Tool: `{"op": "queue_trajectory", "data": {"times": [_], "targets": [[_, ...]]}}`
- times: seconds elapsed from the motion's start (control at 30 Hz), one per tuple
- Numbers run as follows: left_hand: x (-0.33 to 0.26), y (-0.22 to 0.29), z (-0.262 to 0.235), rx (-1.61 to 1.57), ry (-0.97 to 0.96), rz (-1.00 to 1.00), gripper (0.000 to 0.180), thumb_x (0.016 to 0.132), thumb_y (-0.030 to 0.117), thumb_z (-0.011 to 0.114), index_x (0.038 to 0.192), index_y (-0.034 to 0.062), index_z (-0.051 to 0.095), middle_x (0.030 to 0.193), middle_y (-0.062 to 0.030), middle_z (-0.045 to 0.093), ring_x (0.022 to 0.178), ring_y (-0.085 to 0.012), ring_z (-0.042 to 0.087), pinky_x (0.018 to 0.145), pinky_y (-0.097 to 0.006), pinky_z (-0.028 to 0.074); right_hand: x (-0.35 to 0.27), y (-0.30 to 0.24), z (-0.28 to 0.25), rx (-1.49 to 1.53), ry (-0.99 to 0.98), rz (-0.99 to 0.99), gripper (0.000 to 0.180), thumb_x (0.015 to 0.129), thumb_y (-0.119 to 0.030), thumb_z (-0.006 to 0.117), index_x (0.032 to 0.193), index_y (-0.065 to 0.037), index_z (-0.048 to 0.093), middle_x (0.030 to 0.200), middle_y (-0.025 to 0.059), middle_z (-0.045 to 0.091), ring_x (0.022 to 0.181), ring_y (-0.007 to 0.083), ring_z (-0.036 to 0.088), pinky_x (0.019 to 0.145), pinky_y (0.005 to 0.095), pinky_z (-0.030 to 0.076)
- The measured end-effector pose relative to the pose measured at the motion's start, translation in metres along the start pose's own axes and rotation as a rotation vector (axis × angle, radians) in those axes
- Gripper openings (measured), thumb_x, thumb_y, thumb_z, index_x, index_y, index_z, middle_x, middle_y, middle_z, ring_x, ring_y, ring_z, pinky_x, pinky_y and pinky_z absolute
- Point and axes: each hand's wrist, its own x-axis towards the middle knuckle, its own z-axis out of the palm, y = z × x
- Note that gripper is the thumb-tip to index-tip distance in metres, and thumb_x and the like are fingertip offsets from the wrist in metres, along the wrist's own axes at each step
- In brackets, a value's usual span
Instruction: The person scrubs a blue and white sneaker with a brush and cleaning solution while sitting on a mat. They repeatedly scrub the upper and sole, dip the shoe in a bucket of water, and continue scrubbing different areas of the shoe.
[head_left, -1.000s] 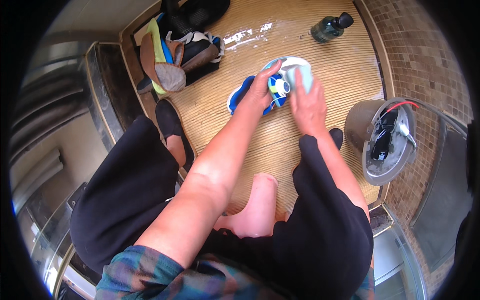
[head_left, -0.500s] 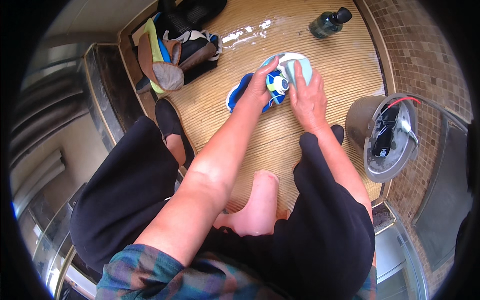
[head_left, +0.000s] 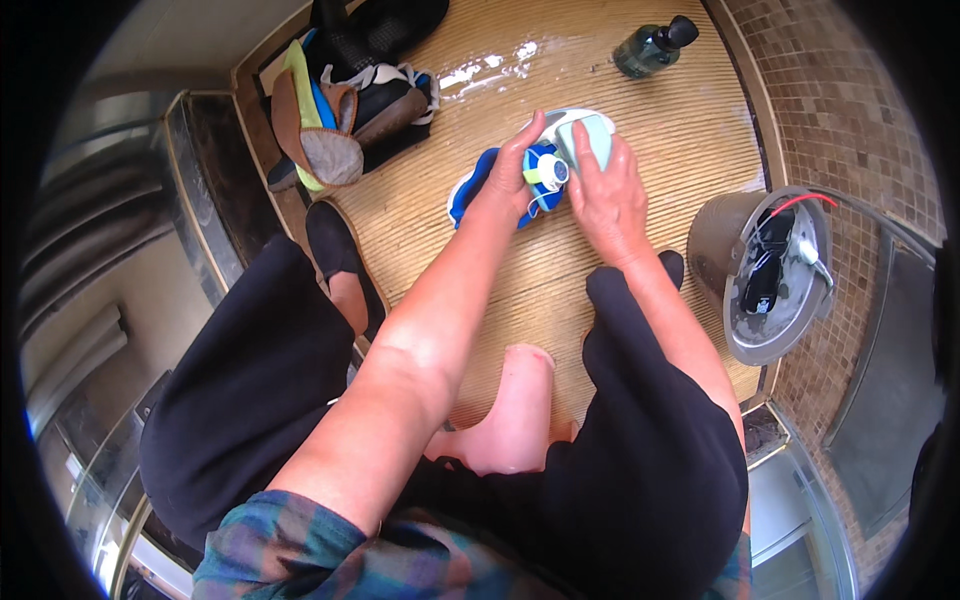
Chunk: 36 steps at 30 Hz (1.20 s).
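A blue and white sports shoe (head_left: 470, 192) with a round white knob on top is low over the ribbed wet floor, ahead of my knees. My left hand (head_left: 515, 172) is closed around it, thumb raised along the near side and the other fingers mostly hidden. In my right hand (head_left: 613, 200) is a pale green block (head_left: 594, 138) that looks like a sponge, pressed against the far right end of the shoe. The fingers lie bent over the block.
At the far left lie dark shoes and coloured insoles (head_left: 332, 155) in a heap. A dark bottle (head_left: 645, 52) stands at the far right. Right of me, a grey bucket (head_left: 708, 245) holds black items and a white-headed tool. A pink plastic object (head_left: 525, 400) is between my legs.
Both hands have shifted slightly left with the shoe, and the pale green block has tilted a little. Both grips stay the same.
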Motion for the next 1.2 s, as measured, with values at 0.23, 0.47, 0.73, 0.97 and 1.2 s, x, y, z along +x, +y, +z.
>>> {"op": "queue_trajectory", "data": {"times": [0.23, 0.47, 0.73, 0.97, 1.2], "targets": [[-0.001, -0.001, 0.004, 0.015, 0.059, -0.015, 0.052, 0.091, 0.043, 0.059, 0.120, 0.0003, 0.056, 0.114, -0.0155, 0.064, 0.106, -0.0262, 0.063, 0.093, -0.038, 0.051, 0.027, 0.047, 0.009, -0.073, -0.186, 0.276, 0.058, 0.083, -0.023, 0.064, 0.137, -0.013, 0.045, 0.103, 0.0205, 0.050, 0.088, 0.0359, 0.056, 0.072, 0.0462, 0.052], [0.000, -0.002, 0.003, 0.032, 0.080, -0.008, 0.057, 0.090, 0.048, 0.058, 0.119, -0.0009, 0.057, 0.111, -0.0152, 0.065, 0.100, -0.0253, 0.065, 0.090, -0.038, 0.053, 0.002, 0.000, -0.002, -0.054, -0.032, -0.008, 0.055, 0.083, -0.019, 0.065, 0.136, -0.016, 0.048, 0.111, 0.0230, 0.048, 0.094, 0.0357, 0.055, 0.077, 0.0430, 0.053], [0.001, 0.000, -0.005, 0.017, 0.010, -0.037, 0.057, 0.091, 0.047, 0.057, 0.124, 0.0008, 0.054, 0.115, -0.0149, 0.064, 0.108, -0.0259, 0.062, 0.093, -0.039, 0.051, 0.026, 0.037, 0.004, -0.079, -0.099, 0.145, 0.056, 0.081, -0.018, 0.066, 0.135, -0.017, 0.049, 0.102, 0.0214, 0.049, 0.087, 0.0353, 0.054, 0.070, 0.0429, 0.052], [0.003, -0.009, 0.002, 0.119, 0.111, -0.035, 0.062, 0.090, 0.054, 0.055, 0.120, -0.0001, 0.056, 0.112, -0.0143, 0.065, 0.103, -0.0237, 0.064, 0.091, -0.037, 0.053, 0.004, 0.016, 0.005, -0.144, 0.048, -0.073, 0.055, 0.081, -0.019, 0.065, 0.135, -0.018, 0.051, 0.105, 0.0227, 0.052, 0.088, 0.0359, 0.056, 0.074, 0.0424, 0.052], [-0.003, -0.001, 0.003, 0.074, 0.033, -0.065, 0.066, 0.091, 0.057, 0.051, 0.123, -0.0009, 0.055, 0.118, -0.0155, 0.063, 0.107, -0.0257, 0.062, 0.096, -0.038, 0.050, 0.023, 0.035, -0.004, -0.025, -0.075, 0.112, 0.052, 0.082, -0.018, 0.066, 0.132, -0.018, 0.053, 0.108, 0.0246, 0.052, 0.092, 0.0373, 0.056, 0.075, 0.0419, 0.053]]}}
